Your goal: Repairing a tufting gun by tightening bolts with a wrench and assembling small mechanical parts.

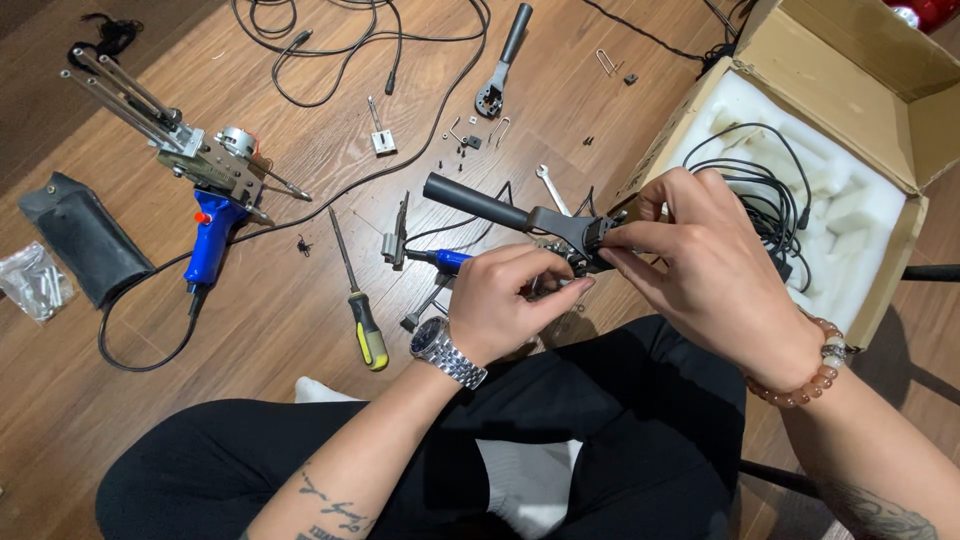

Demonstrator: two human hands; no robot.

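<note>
The person is sitting on the wooden floor (300, 330) and holding a black handle (478, 202) up over the lap, between both hands. Its long axis is running from upper left, where the round grip end is pointing away over the floor, down to the right, where the forked bracket end is sitting right between the fingers. So the working end is lying at the meeting point of the two hands, and neither is clearly nearer; both are touching it.

The left hand (500, 300), the one with the metal watch, is curling in from below, fingers bent and closed around the underside of the bracket, thumb pressing toward the right. The right hand (715, 265), wearing a bead bracelet, is coming in from the right, its thumb and forefinger pinching at something small on the bracket end; what that small part is, I cannot tell, since the fingertips are covering it. Its other fingers are arching loosely above.

Just under the handle a blue-bodied tool (447, 261) is lying on the floor, partly hidden by the left hand. A yellow-handled screwdriver (358, 300) is lying near, to the left. Well apart at upper left a blue gun (215, 190) with a metal frame is resting, and at right an open box (830, 150) with white foam and cables is standing just beside the right hand.
</note>
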